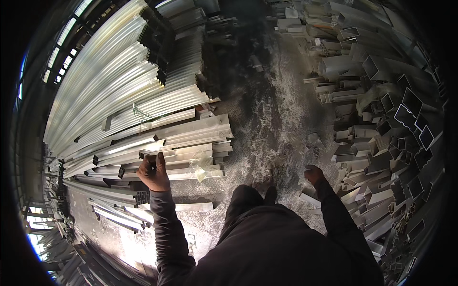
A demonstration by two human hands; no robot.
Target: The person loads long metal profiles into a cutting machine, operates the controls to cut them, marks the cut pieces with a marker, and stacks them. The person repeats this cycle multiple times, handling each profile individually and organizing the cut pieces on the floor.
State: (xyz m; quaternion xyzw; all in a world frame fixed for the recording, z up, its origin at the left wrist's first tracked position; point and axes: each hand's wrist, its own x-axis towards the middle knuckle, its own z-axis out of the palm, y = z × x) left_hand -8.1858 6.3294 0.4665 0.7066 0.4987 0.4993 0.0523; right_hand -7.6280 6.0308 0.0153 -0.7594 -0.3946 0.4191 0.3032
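My left hand is raised over the stacked metal bars on the left. Its fingers and thumb curl round toward each other, with a dark gap between them; what they hold, if anything, I cannot make out. Just beyond it are long silver metal profiles lying side by side, with a crumpled piece of clear plastic film on them. Out to the right, my right hand hangs above the floor, fingers curled in, and nothing sticks out of it. Both arms wear dark sleeves.
Tall bundles of ribbed metal profiles fill the far left. Hollow rectangular metal sections pile up along the right, open ends facing the walkway. A scuffed, dusty floor runs between. Shorter bars lie at the near left.
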